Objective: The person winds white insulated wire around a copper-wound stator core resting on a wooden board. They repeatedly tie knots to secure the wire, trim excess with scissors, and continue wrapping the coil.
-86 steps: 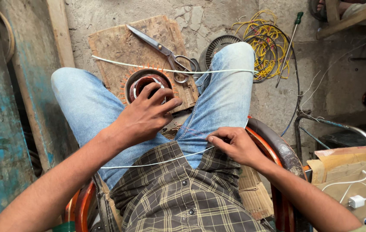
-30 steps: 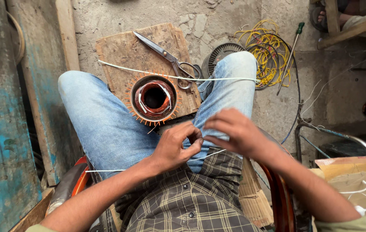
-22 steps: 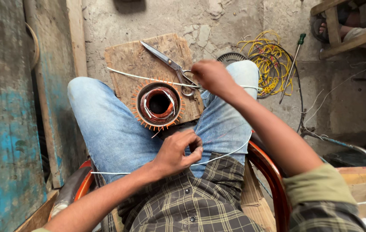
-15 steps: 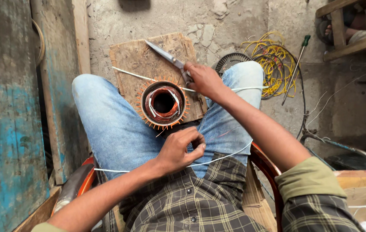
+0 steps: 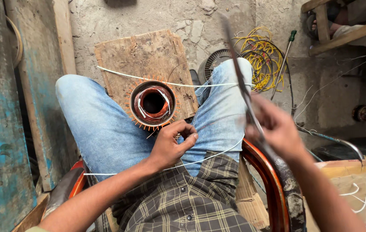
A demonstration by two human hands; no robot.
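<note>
Pinching the white string (image 5: 211,157) in my left hand (image 5: 172,144) just below the motor stator (image 5: 153,103) keeps it taut, while my right hand (image 5: 277,129) grips scissors (image 5: 241,81) raised beside it.

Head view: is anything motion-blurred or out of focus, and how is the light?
Head view: the right hand and the scissors it lifts are motion-blurred; the left hand and copper-wound stator are sharp; light is soft and even, no glare.
</note>
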